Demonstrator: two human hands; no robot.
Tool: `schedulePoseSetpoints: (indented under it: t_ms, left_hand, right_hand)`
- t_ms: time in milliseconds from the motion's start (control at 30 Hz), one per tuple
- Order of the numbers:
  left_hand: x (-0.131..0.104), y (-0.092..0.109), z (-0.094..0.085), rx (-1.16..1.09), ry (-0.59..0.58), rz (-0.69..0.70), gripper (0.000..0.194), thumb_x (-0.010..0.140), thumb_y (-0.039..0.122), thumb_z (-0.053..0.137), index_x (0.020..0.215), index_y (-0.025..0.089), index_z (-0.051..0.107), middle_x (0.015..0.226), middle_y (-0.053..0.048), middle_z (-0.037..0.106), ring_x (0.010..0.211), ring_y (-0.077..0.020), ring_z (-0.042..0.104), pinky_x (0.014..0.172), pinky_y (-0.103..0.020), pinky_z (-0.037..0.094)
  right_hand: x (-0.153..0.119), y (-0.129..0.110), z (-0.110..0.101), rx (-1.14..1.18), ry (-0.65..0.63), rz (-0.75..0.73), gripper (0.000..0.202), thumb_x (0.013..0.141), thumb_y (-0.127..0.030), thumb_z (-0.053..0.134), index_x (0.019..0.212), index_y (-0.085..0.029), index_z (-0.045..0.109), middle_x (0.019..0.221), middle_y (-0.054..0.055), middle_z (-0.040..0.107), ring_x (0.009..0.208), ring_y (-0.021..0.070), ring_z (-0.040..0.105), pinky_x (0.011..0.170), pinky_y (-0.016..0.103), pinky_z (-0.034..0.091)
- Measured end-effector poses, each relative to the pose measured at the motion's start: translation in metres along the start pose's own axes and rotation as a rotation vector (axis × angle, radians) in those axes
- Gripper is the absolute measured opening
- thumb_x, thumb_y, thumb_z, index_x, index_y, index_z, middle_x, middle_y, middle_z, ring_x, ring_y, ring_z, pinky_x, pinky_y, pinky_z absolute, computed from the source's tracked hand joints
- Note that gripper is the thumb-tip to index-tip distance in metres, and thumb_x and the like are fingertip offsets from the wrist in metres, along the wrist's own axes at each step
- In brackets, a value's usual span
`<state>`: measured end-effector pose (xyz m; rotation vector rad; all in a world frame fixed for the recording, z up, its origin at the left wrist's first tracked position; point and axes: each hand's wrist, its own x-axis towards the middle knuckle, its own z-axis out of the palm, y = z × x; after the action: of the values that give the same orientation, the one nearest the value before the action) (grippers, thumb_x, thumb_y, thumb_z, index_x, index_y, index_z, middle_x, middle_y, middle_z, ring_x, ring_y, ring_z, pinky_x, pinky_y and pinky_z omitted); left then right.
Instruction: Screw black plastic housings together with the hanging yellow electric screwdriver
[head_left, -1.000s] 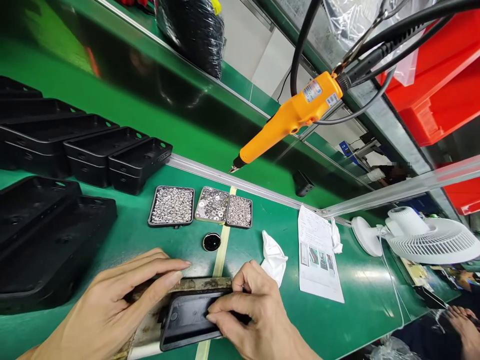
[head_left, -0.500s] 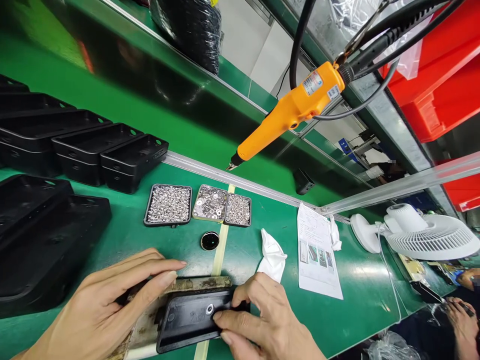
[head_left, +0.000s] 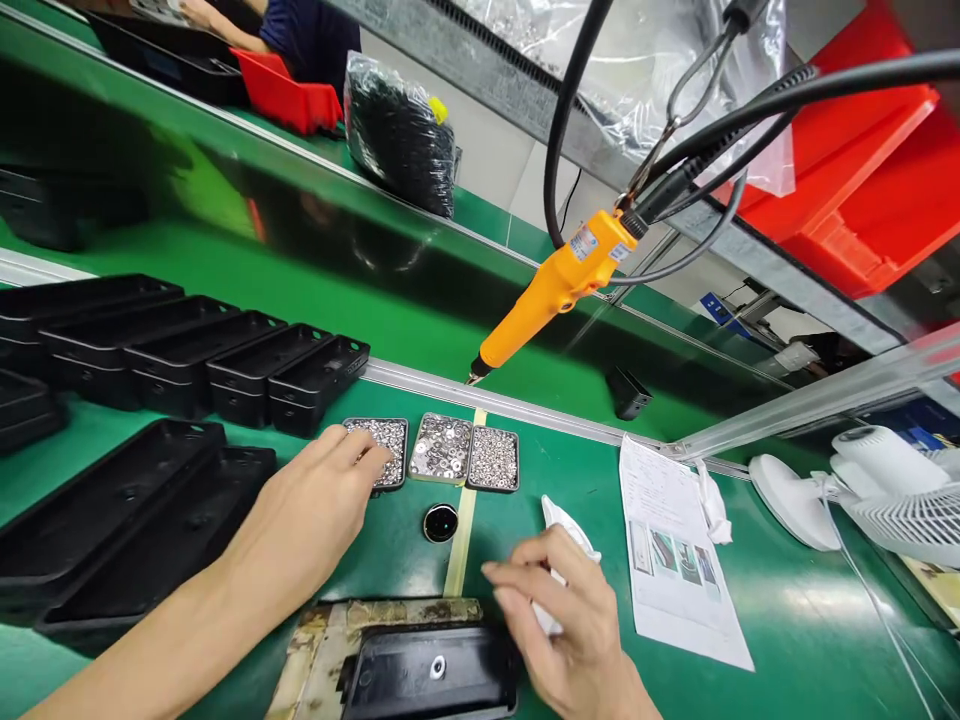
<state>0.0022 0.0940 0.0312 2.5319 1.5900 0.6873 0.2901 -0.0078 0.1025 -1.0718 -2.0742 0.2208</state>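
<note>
Left hand (head_left: 319, 500) stretched forward, fingertips loosely spread and dipping into the leftmost small black tray of silvery screws (head_left: 384, 442); grip on a screw impossible to tell. Right hand (head_left: 570, 625) open, empty, hovering just right of the flat black plastic housing (head_left: 431, 672). Housing lying near edge of green surface (head_left: 750, 590), long axis left-right, closer to right hand.

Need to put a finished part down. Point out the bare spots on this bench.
Bare green bench lies between the instruction sheet and the white fan. A smaller patch sits between the round black disc and the white cloth. Crowded: black housings left, screw trays where the left hand reaches.
</note>
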Motion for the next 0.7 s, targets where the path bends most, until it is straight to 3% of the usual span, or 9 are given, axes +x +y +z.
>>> schedulePoseSetpoints:
  t_ms: [100,167,267,400,467,533,600,700]
  left_hand:
    - [0.015,-0.003,0.019,0.112,-0.038,-0.025,0.011,0.109,0.024,0.067,0.111,0.017,0.074,0.106,-0.004,0.074,0.101,-0.0219,0.071,0.094,-0.044,0.064]
    - [0.019,-0.004,0.03,0.147,-0.045,-0.049,0.017,0.106,0.031,0.077,0.113,0.017,0.073,0.109,-0.003,0.074,0.102,-0.0197,0.073,0.095,-0.042,0.065]
    - [0.017,-0.007,0.039,0.138,-0.033,-0.064,0.018,0.106,0.034,0.077,0.106,0.016,0.073,0.106,-0.003,0.074,0.101,-0.0194,0.074,0.093,-0.041,0.065]
    - [0.009,-0.011,0.037,0.033,0.027,-0.07,0.016,0.109,0.033,0.071,0.105,0.018,0.073,0.106,-0.003,0.072,0.099,-0.0182,0.069,0.09,-0.038,0.062]
    - [0.006,-0.011,0.032,-0.038,0.071,-0.094,0.025,0.113,0.037,0.061,0.104,0.02,0.076,0.101,-0.003,0.069,0.095,-0.0195,0.066,0.084,-0.036,0.059]
    - [0.005,-0.009,0.026,-0.121,0.107,-0.13,0.039,0.116,0.045,0.051,0.104,0.022,0.08,0.098,-0.004,0.069,0.093,-0.0227,0.066,0.08,-0.038,0.057]
    - [0.003,-0.004,0.02,-0.229,0.133,-0.169,0.046,0.116,0.051,0.045,0.106,0.025,0.081,0.101,-0.005,0.076,0.094,-0.0243,0.07,0.084,-0.039,0.058]
    - [-0.002,0.01,0.009,-0.43,0.148,-0.228,0.042,0.115,0.056,0.048,0.108,0.028,0.079,0.1,0.001,0.083,0.085,-0.0179,0.078,0.077,-0.027,0.062]
  right_hand:
    - [0.022,0.018,0.0,0.001,0.078,0.061,0.026,0.108,-0.008,0.067,0.126,-0.021,0.08,0.098,0.005,0.078,0.087,0.0173,0.071,0.075,0.032,0.057]
    - [0.043,0.032,-0.001,0.028,0.141,0.13,0.027,0.11,-0.013,0.067,0.131,-0.024,0.08,0.101,0.004,0.078,0.089,0.0172,0.07,0.077,0.032,0.057]
    - [0.082,0.051,0.003,0.11,0.286,0.271,0.034,0.11,-0.029,0.07,0.143,-0.026,0.075,0.115,0.007,0.078,0.099,0.0201,0.072,0.085,0.037,0.06]
    - [0.139,0.068,0.021,0.354,0.429,0.37,0.087,0.093,-0.053,0.087,0.166,-0.022,0.051,0.157,0.018,0.067,0.14,0.0324,0.068,0.118,0.055,0.055]
    - [0.166,0.071,0.032,0.484,0.445,0.361,0.099,0.088,-0.056,0.091,0.169,-0.022,0.045,0.156,0.017,0.069,0.147,0.0333,0.065,0.128,0.058,0.049]
    - [0.187,0.071,0.042,0.558,0.445,0.35,0.088,0.089,-0.056,0.09,0.161,-0.023,0.052,0.139,0.012,0.077,0.136,0.031,0.071,0.123,0.055,0.053]
    - [0.199,0.068,0.047,0.578,0.444,0.347,0.065,0.092,-0.056,0.087,0.144,-0.025,0.064,0.12,0.007,0.078,0.115,0.0275,0.075,0.109,0.049,0.062]
    - [0.2,0.061,0.046,0.598,0.433,0.334,0.044,0.098,-0.054,0.08,0.129,-0.024,0.071,0.096,0.001,0.074,0.088,0.0213,0.073,0.088,0.039,0.064]
